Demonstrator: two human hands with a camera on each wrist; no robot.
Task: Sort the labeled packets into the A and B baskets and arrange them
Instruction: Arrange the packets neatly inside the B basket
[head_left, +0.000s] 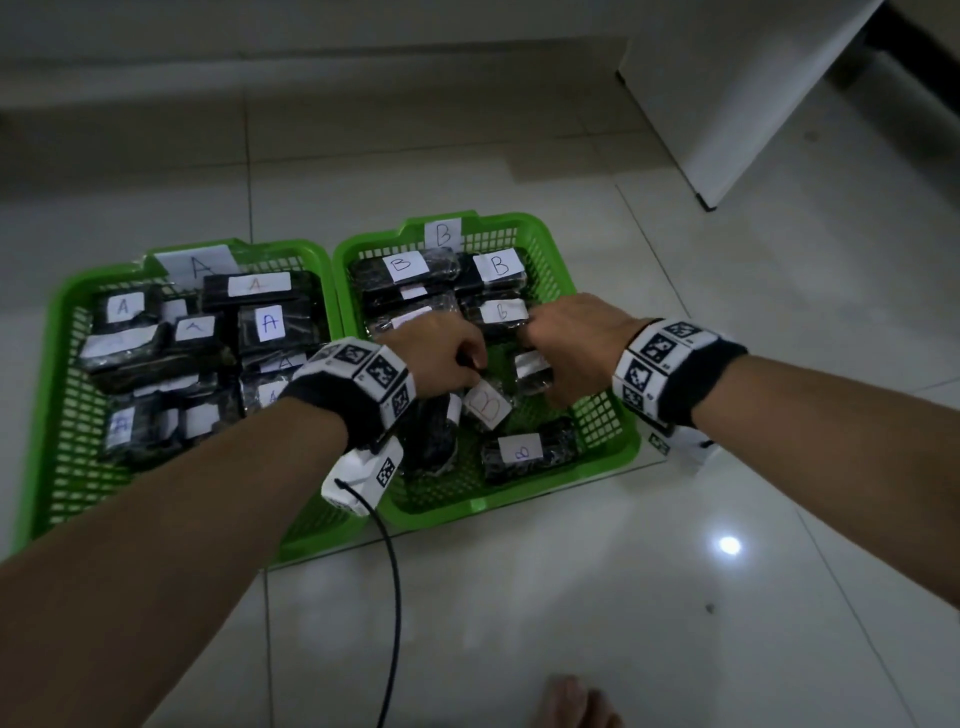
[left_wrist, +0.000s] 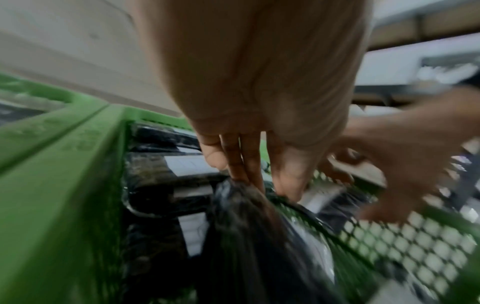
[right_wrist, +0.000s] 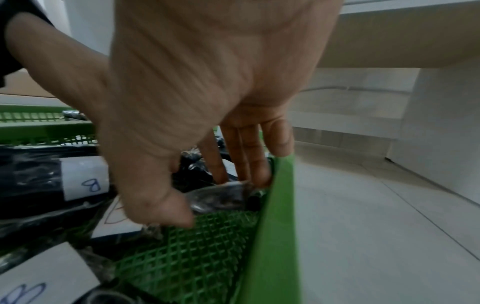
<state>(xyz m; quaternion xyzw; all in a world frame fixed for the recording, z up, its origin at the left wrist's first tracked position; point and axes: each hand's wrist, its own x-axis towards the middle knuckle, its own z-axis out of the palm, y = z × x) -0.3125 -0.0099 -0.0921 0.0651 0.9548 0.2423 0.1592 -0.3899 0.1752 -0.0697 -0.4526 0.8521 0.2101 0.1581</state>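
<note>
Two green mesh baskets stand side by side on the floor. Basket A (head_left: 57, 322) on the left holds several black packets with A labels. Basket B (head_left: 618, 441) on the right holds several B-labeled ones. Both my hands are inside basket B. My left hand (head_left: 467, 361) pinches the top of a black packet (left_wrist: 246, 236) that stands near the basket's left wall. My right hand (head_left: 545, 364) grips a small black packet (right_wrist: 218, 195) between thumb and fingers, close to the right wall. A packet with a red B label (head_left: 488, 405) lies between the hands.
A white cabinet (head_left: 753, 104) stands at the back right on the pale tiled floor. A black cable (head_left: 392, 597) hangs from my left wrist camera over the floor in front of the baskets. A bare foot (head_left: 571, 701) shows at the bottom edge.
</note>
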